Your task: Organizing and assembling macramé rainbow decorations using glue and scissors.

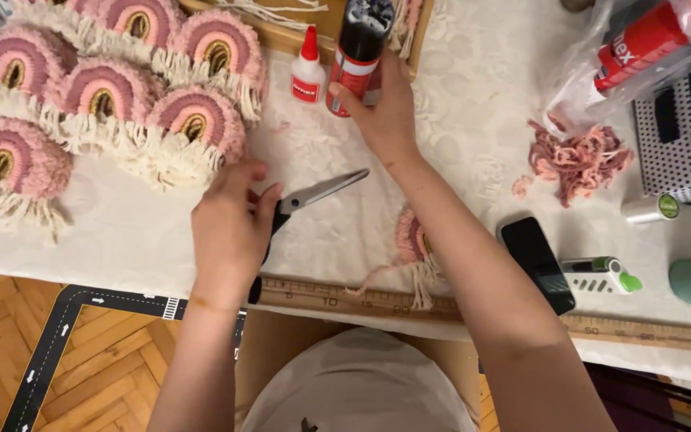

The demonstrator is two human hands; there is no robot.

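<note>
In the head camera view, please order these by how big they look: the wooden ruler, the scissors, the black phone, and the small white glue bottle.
1. wooden ruler, longest by far
2. scissors, partly hidden under the left hand
3. black phone
4. small white glue bottle

Scissors and phone look close; the hidden part leaves that order unsure.

Scissors (313, 196) with black handles and slightly parted silver blades lie near the counter's front edge, tips pointing right. A black-and-red glue bottle (357, 52) stands tilted toward the back edge.
</note>
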